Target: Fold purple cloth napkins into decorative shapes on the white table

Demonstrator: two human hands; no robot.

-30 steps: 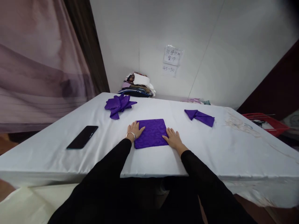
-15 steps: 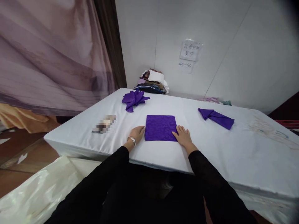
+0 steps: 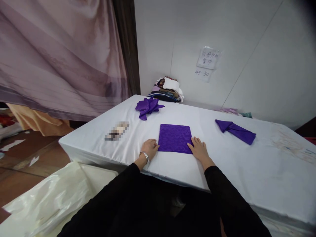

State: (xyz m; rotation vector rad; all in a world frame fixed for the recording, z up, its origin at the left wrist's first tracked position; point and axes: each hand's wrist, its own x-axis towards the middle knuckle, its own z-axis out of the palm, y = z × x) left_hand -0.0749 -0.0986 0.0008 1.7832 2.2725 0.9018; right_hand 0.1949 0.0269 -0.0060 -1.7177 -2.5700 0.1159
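A purple napkin (image 3: 174,138) with a tone-on-tone pattern lies flat in a near-square on the white-covered table (image 3: 234,171). My left hand (image 3: 150,148), with a silver bracelet at the wrist, is at its lower left edge. The fingers there are bent and drawn together with the thumb at the cloth's edge. On the opposite side my right hand (image 3: 199,149) rests palm down with fingers spread, its thumb and fingertips touching the right edge.
Farther back on the left lies a gathered purple cloth (image 3: 148,107); a purple cloth folded into a band (image 3: 235,131) is on the right. A blurred-out item (image 3: 117,131) lies left. Behind the table sit stacked fabrics (image 3: 166,90). A curtain (image 3: 74,59) hangs left.
The view has shifted a little, so everything appears slightly farther right and lower. Both hands stay at the napkin's side edges, and the napkin still lies flat.
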